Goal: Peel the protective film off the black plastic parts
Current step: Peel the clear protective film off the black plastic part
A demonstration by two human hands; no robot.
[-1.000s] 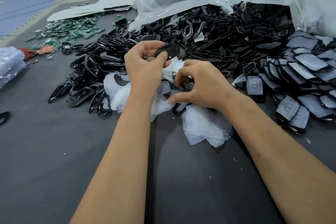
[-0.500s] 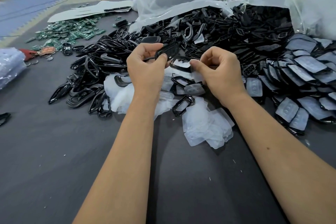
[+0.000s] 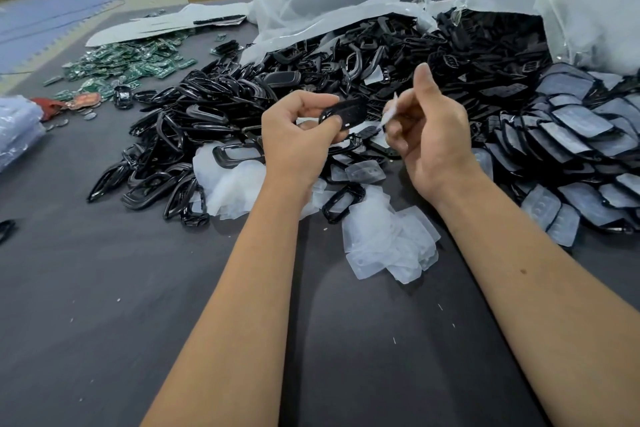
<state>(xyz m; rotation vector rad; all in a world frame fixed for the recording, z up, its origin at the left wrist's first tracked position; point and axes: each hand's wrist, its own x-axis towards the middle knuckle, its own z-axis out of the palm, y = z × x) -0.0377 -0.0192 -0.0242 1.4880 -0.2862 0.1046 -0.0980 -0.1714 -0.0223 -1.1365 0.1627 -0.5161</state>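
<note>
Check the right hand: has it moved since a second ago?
Yes. The right hand has lifted off the pile of peeled films and now sits up beside the black part in the left hand, pinching a film strip.

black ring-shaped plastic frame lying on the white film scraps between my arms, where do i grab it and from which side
Probably pinch one long side rail of the black ring-shaped plastic frame, coming from above. It lies flat on the loose translucent white film scraps with its centre open, so a fingertip can drop through the hole while the thumb closes on the outer edge.
</note>
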